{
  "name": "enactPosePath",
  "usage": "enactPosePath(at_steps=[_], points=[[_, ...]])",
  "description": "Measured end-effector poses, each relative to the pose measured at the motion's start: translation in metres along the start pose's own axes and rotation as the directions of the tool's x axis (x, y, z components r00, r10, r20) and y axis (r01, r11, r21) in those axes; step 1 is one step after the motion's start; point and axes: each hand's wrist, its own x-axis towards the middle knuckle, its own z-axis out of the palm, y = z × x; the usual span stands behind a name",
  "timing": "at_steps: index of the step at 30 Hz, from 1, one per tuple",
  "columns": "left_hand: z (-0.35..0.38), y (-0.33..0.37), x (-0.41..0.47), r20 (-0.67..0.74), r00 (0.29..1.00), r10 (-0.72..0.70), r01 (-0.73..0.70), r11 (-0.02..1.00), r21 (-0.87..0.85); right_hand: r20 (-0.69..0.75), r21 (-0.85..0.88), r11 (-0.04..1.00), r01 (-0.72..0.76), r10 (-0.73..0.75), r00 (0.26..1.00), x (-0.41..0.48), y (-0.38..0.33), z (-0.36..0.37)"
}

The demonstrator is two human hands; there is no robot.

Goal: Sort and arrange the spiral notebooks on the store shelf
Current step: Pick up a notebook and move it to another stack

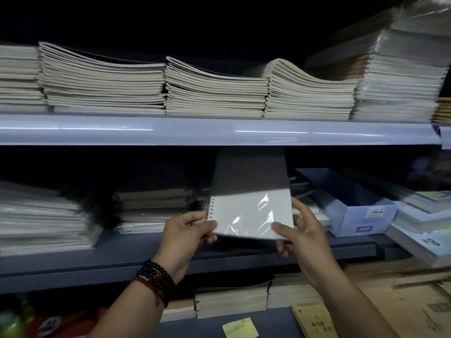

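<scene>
A spiral notebook (251, 211) in clear wrap, coil along its left edge, is held tilted over the front edge of the middle shelf (244, 254), its far end reaching in under the upper shelf (219, 130). The left hand (188, 232), beaded bracelets (156, 276) at the wrist, pinches the near left corner by the coil, while the right hand (302, 235) grips the near right corner, thumb on the cover. The notebook sits between a stack of wrapped notebooks (153, 208) on the left and a blue box (353, 211) near the shelf's right end.
</scene>
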Motion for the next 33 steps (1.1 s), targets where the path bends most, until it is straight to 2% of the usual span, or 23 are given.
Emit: enactPosePath(at_steps=[8, 18, 24, 29, 33], points=[[-0.053, 0.015, -0.010, -0.172, 0.975, 0.141, -0.137, 0.990, 0.035, 0.074, 0.092, 0.996, -0.018, 0.012, 0.997, 0.006, 0.006, 0.066], [-0.134, 0.039, -0.032, -0.377, 0.882, 0.281, -0.268, 0.959, 0.087, 0.195, 0.161, 0.985, -0.053, 0.021, 0.981, 0.001, 0.014, 0.164], [-0.179, 0.061, -0.046, -0.513, 0.780, 0.357, -0.370, 0.925, 0.081, 0.239, 0.237, 0.967, -0.090, 0.032, 0.971, -0.009, 0.008, 0.224], [-0.210, 0.084, -0.046, -0.617, 0.666, 0.419, -0.483, 0.873, 0.072, 0.277, 0.274, 0.956, -0.101, 0.023, 0.961, -0.010, -0.003, 0.275], [-0.235, 0.105, -0.044, -0.659, 0.627, 0.416, -0.553, 0.833, 0.000, 0.337, 0.279, 0.944, -0.177, 0.076, 0.939, -0.008, -0.016, 0.319]])
